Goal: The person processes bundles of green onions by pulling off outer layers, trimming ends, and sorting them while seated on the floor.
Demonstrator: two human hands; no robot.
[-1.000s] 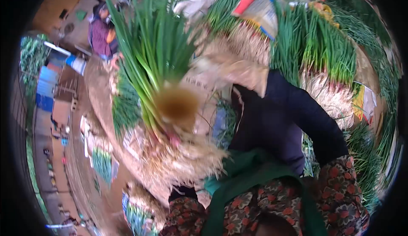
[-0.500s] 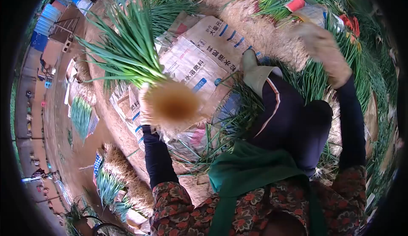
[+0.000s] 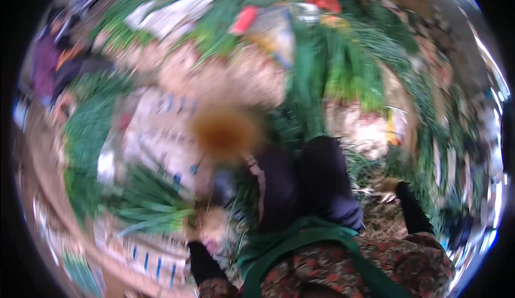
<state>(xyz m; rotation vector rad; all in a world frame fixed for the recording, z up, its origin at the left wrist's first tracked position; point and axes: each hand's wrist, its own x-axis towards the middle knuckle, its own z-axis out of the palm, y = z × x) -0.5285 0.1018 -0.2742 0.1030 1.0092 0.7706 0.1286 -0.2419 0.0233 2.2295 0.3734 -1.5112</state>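
In the head view, the left hand (image 3: 191, 229) has its grip closed around the base of a bunch of green onions (image 3: 153, 207), whose leaves fan leftward over a printed sack (image 3: 158, 126). The sack's pale upper part is bare between those leaves and the root ends of a long onion pile (image 3: 225, 75) beyond. On the left, stacked onions (image 3: 80, 137) border the sack; outside them curves a brown ground edge (image 3: 43, 174). The wearer's knees (image 3: 322, 169) stand between the hands, limiting the room there. The right hand (image 3: 388, 186) is low on the far side, near loose roots and leaves; it is too blurred to tell whether its grip is loose or clenched. A blurred brown spot hides part of the middle.

As for writing, the sack carries rows of dark characters and blue marks, and a lower sack (image 3: 155, 260) shows blue bars; motion blur leaves none of it readable.
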